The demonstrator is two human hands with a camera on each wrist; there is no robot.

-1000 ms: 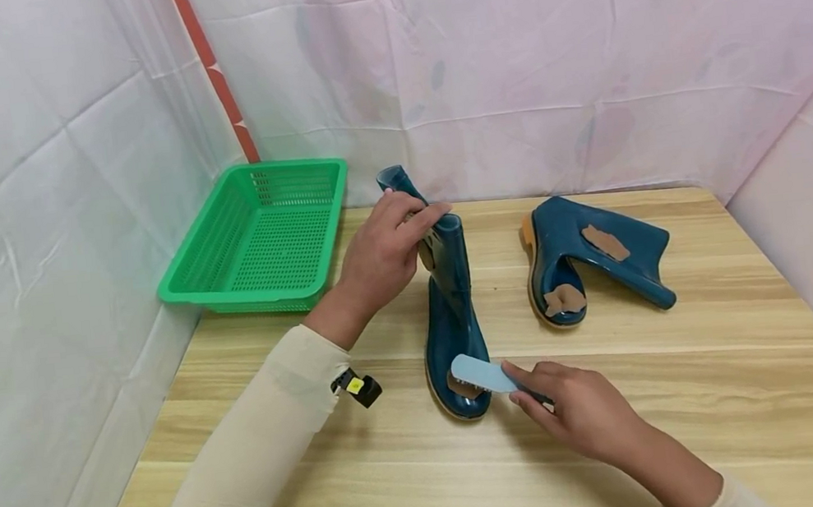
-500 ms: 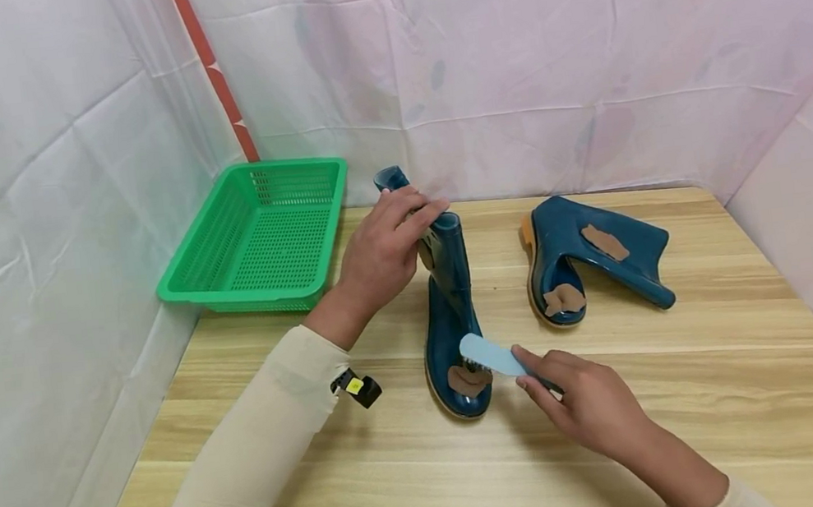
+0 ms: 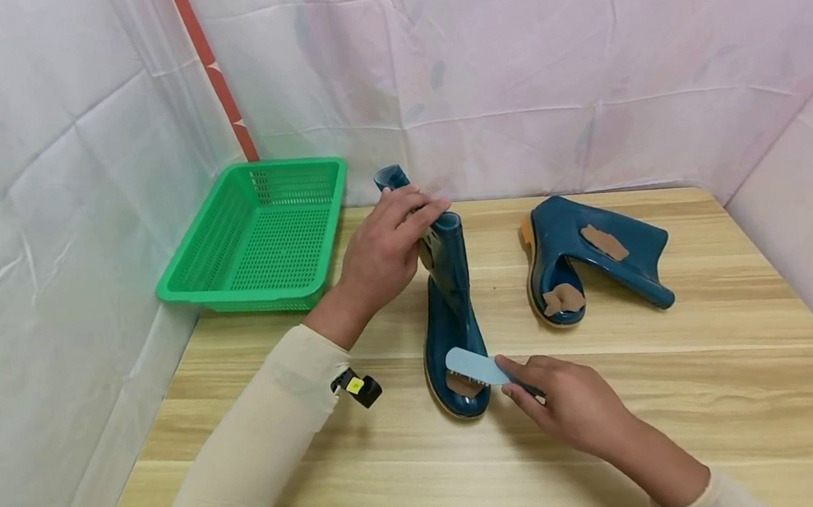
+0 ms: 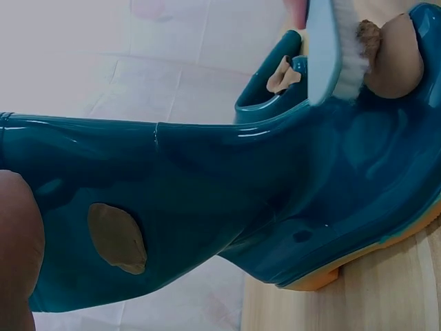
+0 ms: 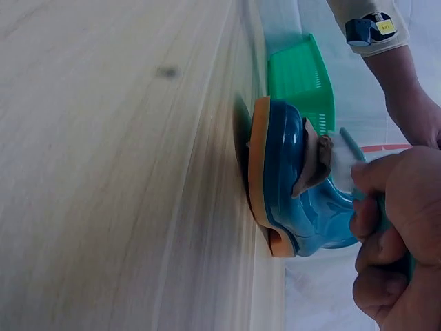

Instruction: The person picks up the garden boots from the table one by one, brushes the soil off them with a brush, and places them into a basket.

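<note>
Left hand [image 3: 381, 260]: unmoved since half a second ago, fingers curled round the top of the upright boot [image 3: 449, 307] standing mid-table.
Brush [image 3: 476, 367]: slid left and toward the toe, bristles now on the brown patch [image 3: 461, 383].
Right hand [image 3: 571, 405]: fingers wrapped round the brush handle; shifted left with it.

The left hand [image 3: 384, 252] reaches forward, fingers curled in a grip; the right hand [image 3: 571, 405] sits lower, fingers clenched, both forearms sleeved.
</note>
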